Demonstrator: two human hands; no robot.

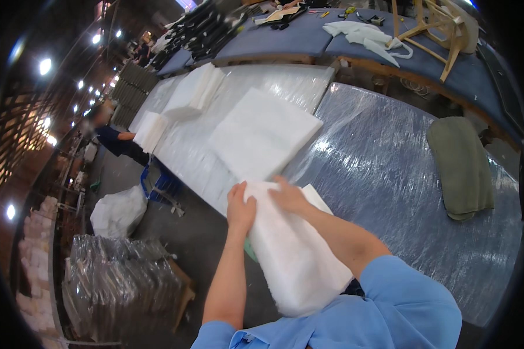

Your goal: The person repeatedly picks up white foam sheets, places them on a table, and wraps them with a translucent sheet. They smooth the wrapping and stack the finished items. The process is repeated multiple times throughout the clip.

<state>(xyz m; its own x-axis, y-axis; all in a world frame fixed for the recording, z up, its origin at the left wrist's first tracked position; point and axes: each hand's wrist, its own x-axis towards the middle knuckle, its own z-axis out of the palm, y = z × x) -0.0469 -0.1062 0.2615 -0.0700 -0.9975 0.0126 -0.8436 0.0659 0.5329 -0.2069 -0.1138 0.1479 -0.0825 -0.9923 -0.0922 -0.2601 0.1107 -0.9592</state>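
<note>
A long piece of white fluffy wadding (291,250), apparently folded round or laid over something inside, slants from the table's edge back to my body. My left hand (240,208) grips its left side at the far end, thumb on top. Across that same end lies my right hand (288,196), its fingers bent over the wadding at the right. What is under or inside the wadding is hidden. Just beyond both hands, a flat square white wadding sheet (266,132) rests on the plastic-covered table (384,174).
Stacked white sheets (195,90) lie farther left, near another person (108,136) with a hand on a smaller white stack (151,131). An olive cushion (461,168) is on the right. Plastic-wrapped panels (122,291) stand at the lower left. A wooden chair frame (439,35) sits on the back table.
</note>
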